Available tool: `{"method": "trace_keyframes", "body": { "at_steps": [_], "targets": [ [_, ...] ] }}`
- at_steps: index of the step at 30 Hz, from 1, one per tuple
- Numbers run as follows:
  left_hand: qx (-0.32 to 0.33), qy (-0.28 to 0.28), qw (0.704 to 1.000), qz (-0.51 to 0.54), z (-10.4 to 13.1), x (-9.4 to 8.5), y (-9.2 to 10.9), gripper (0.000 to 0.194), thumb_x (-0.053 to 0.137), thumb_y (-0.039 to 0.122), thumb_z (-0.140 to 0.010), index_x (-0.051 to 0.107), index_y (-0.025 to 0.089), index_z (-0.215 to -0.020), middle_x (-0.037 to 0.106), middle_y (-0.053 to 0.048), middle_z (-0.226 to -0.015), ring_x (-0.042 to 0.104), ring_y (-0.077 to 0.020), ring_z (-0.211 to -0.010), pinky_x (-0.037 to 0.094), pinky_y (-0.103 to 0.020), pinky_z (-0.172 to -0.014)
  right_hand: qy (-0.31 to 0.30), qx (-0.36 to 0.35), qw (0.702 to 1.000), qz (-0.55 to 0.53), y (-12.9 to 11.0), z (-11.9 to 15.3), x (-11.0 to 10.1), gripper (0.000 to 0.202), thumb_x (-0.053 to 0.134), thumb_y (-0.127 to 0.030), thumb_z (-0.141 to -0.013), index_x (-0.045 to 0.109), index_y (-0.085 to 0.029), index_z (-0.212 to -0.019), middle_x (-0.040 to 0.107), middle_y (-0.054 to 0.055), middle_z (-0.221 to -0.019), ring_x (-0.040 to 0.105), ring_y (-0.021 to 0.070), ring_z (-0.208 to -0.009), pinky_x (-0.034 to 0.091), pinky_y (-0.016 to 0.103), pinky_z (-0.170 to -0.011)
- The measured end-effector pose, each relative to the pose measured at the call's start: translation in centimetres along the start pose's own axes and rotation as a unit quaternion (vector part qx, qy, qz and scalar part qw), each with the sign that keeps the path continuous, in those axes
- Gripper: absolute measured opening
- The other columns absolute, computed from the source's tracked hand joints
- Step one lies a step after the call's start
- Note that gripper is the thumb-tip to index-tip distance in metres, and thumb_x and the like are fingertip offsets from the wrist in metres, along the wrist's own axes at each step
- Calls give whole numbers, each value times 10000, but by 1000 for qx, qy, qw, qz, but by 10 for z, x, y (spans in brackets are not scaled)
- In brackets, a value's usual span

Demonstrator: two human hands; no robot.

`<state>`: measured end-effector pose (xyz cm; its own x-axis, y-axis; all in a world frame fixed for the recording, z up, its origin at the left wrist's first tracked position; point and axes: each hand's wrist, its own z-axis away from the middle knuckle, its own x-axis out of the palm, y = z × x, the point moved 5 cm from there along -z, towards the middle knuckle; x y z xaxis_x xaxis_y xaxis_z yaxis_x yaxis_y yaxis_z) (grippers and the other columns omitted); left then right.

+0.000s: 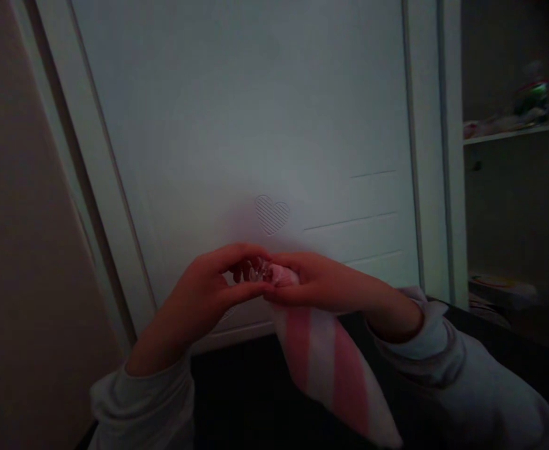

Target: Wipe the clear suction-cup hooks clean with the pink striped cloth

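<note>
A pink-and-white striped cloth (323, 356), which looks like a towel, hangs down and to the right from between my hands. My right hand (309, 278) is closed around its gathered top end, and a bunched pink tip shows between thumb and fingers. My left hand (222, 275) has its fingers curled around a small clear plastic piece (258, 270) beside that tip; its exact kind cannot be made out. The fingertips of both hands meet in front of the white door panel (199, 137).
The panel bears an engraved striped heart (272, 214) and several grooved lines. A reddish-brown wall (35, 250) rises at the left. At the right, a shelf (518, 133) holds a green item (534, 97) and other blurred things. The floor (241, 394) is dark.
</note>
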<state>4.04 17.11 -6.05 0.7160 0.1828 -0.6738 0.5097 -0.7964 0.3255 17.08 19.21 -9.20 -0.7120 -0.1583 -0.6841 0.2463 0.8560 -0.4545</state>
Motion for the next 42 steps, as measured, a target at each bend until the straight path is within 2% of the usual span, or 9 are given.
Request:
{"method": "trace_keyframes", "body": {
  "at_steps": [9, 17, 21, 26, 30, 32, 36, 40, 42],
  "targets": [
    [-29, 40, 998, -28, -6, -1, -15, 190, 684, 338, -685, 578, 187, -731, 486, 75, -582, 441, -108, -556, 318, -229, -542, 53, 27, 990, 125, 1, -7, -4, 164, 551, -318, -827, 564, -159, -861, 602, 5, -765, 526, 151, -674, 373, 260, -606],
    [-43, 67, 996, 35, -6, -2, -12, 315, 531, 453, -769, 444, 198, -606, 400, 69, -539, 364, -110, -522, 279, -238, -502, 77, 4, 993, 84, -13, -7, -1, 226, 592, -379, -820, 550, -184, -925, 610, 10, -815, 551, 163, -721, 386, 268, -636],
    [-42, 121, 987, 92, -8, -3, -4, 284, 511, 401, -793, 441, 198, -607, 375, 71, -551, 352, -106, -530, 283, -237, -505, 161, -30, 986, 39, -23, -5, -10, 209, 475, -390, -896, 507, -188, -935, 589, 11, -800, 533, 159, -715, 383, 277, -655],
    [-31, 211, 958, 192, -18, 1, 10, 352, 482, 426, -843, 368, 211, -588, 333, 66, -582, 335, -103, -542, 325, -236, -531, 313, -64, 947, 19, -32, -5, -28, 295, 303, -391, -958, 435, -224, -753, 481, -14, -666, 459, 158, -650, 362, 292, -639],
    [-5, 277, 927, 253, -25, 6, 23, 350, 421, 454, -888, 418, 212, -635, 342, 62, -578, 325, -104, -516, 312, -235, -488, 372, -61, 926, -25, -33, -13, -41, 368, 279, -430, -948, 417, -231, -672, 451, -10, -639, 425, 162, -614, 361, 303, -610],
    [29, 261, 922, 284, -26, 9, 29, 283, 433, 388, -895, 454, 209, -676, 351, 64, -588, 327, -100, -515, 310, -227, -481, 387, -40, 920, -48, -30, -14, -46, 418, 252, -467, -941, 413, -231, -636, 444, -8, -615, 416, 159, -588, 356, 306, -588],
    [67, 140, 937, 314, -21, 16, 26, 66, 540, 277, -838, 534, 215, -856, 425, 63, -623, 393, -101, -569, 346, -220, -540, 398, -12, 917, -37, -21, -8, -51, 458, 241, -502, -929, 401, -231, -596, 442, -12, -595, 411, 149, -574, 347, 302, -579],
    [13, 16, 961, 277, -16, 21, 2, 180, 641, 261, -777, 586, 215, -941, 532, 32, -699, 472, -112, -621, 389, -226, -566, 363, -30, 931, -23, -13, -3, -46, 408, 289, -499, -912, 408, -227, -631, 450, -18, -628, 428, 143, -595, 353, 296, -592],
    [5, 1, 958, 287, -16, 22, -9, 213, 696, 241, -733, 599, 218, -922, 561, 26, -716, 507, -119, -651, 412, -222, -583, 373, -33, 927, -34, -8, -2, -45, 330, 380, -476, -885, 418, -227, -673, 475, -22, -648, 458, 143, -620, 367, 288, -603]
  ]
}}
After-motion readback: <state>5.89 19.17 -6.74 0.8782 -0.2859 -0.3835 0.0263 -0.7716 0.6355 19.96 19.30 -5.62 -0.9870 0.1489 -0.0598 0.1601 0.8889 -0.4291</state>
